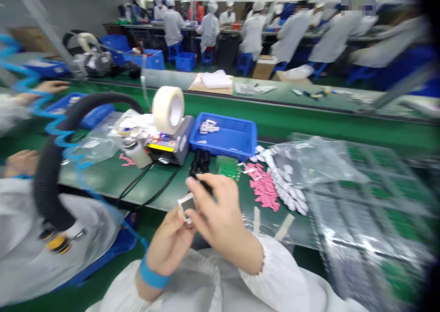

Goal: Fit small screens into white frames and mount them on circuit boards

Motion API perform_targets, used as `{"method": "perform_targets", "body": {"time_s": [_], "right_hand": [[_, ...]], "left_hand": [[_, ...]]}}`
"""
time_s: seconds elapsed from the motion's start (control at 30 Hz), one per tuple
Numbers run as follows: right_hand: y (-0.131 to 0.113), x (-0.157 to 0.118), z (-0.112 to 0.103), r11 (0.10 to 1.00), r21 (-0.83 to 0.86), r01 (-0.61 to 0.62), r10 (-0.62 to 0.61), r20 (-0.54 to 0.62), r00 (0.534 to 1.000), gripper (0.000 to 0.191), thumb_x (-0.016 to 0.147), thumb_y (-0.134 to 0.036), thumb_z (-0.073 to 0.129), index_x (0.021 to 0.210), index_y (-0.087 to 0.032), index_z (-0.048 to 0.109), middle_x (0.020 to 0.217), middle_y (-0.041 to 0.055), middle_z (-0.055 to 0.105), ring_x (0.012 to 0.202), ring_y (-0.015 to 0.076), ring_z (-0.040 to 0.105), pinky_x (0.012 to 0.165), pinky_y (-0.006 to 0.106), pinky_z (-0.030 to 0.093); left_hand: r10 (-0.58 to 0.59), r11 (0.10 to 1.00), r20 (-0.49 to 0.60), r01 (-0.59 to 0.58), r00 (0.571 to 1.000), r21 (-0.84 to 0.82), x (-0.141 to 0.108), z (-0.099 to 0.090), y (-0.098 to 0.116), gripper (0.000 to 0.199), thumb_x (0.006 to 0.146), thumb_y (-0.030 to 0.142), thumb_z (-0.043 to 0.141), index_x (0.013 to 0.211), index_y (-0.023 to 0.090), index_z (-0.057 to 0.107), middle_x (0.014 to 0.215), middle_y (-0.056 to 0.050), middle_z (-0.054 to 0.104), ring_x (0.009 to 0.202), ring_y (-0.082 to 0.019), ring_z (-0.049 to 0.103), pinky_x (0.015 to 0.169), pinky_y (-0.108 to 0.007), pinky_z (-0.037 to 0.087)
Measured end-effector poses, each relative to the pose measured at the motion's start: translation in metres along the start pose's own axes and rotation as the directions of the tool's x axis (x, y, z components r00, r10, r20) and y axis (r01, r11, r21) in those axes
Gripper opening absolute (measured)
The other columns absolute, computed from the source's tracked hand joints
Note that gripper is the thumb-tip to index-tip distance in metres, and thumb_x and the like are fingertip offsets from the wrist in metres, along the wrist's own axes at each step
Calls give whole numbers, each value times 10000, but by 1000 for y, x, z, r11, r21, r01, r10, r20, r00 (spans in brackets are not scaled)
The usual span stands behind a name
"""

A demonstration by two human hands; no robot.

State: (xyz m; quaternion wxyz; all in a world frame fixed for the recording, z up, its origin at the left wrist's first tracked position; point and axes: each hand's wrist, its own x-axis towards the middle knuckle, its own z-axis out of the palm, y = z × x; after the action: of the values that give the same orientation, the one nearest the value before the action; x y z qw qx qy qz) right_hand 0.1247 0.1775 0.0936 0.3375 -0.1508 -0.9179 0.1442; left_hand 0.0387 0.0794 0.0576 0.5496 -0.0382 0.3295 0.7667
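Right now a small white-framed rectangular piece with a grey face (186,205) sits between the two hands, gripped by the fingers of the left hand (170,241), which wears a blue wristband (154,277), while the right hand (220,213) curves over it from the other side, fingers closed narrowly against its edge and partly hiding it, so its exact kind is hard to make out. Just past the hands, a stack of black ribbed parts (200,162), partly behind the right fingers, lies beside a strip of green circuit boards (228,167), loose pink foam pieces (263,186) and a row of small white pieces (285,183). Farther off, a blue plastic tray (223,135) holds white bits near a roll of white tape (168,110) on a grey dispenser (180,140); a co-worker's hand (20,163) reaches in from the left edge, and clear plastic sheeting (360,211) blurs the right side
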Motion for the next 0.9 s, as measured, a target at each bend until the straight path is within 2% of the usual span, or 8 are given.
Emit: {"method": "perform_targets", "body": {"time_s": [0.1,0.2,0.4,0.57,0.67,0.7,0.77,0.9], "right_hand": [[9,-12,-10,987,-48,155,-139,246,959,419,915,-390,426,1285,-195,441,1353,115,454,1232,299,351,988,512,274],[19,-29,-21,989,42,143,-149,329,933,309,951,-375,384,1139,-192,548,1181,35,613,1065,162,506,942,372,357],[19,-56,-43,991,41,124,-123,-21,992,237,933,-215,379,917,-205,615,938,-35,708,851,88,601,728,256,457],[23,-74,-64,977,-73,201,-210,-148,966,209,934,-260,439,945,-166,626,940,-11,714,865,105,622,729,228,495],[59,-113,-105,986,-132,-106,92,-112,989,263,933,-325,425,1055,-175,605,1012,30,699,965,141,615,834,292,495],[77,-132,-125,923,-228,-310,294,-103,950,250,927,-251,404,1048,-189,613,1006,36,698,966,155,617,844,319,489],[116,-175,-168,586,-446,-677,733,-66,677,273,892,-227,414,1063,-214,626,1063,64,676,982,209,610,843,386,478],[170,-253,-225,489,-493,-719,850,83,521,175,744,-158,553,828,-205,699,945,88,692,871,268,634,768,391,477]], "left_hand": [[-128,974,-44,134,991,183,-2,-6,3,164,586,157,781,734,161,710,669,8,669,580,-85,559,610,-199,499],[-288,882,-68,292,955,371,0,-10,2,210,547,174,806,739,160,720,711,-26,692,635,-140,593,598,-241,516],[-408,844,64,349,911,408,5,-3,-21,354,509,211,820,847,210,715,855,-51,719,882,-257,634,702,-320,555],[-428,862,-177,460,886,215,10,13,-42,248,655,181,681,900,210,697,962,-54,726,899,-211,661,749,-286,568],[-470,850,-146,491,870,189,13,24,-45,237,759,144,549,954,150,684,849,-94,729,819,-211,680,805,-353,561],[-477,846,-133,494,869,201,13,27,-44,258,773,134,531,989,138,672,807,-95,725,783,-210,682,808,-375,561],[-496,829,-106,506,862,238,15,29,-44,329,784,111,526,1095,144,627,786,-80,718,733,-195,679,794,-391,564],[-545,803,-26,530,838,273,19,26,-47,483,788,123,559,1261,209,508,847,-49,707,704,-169,667,747,-367,567]]}}
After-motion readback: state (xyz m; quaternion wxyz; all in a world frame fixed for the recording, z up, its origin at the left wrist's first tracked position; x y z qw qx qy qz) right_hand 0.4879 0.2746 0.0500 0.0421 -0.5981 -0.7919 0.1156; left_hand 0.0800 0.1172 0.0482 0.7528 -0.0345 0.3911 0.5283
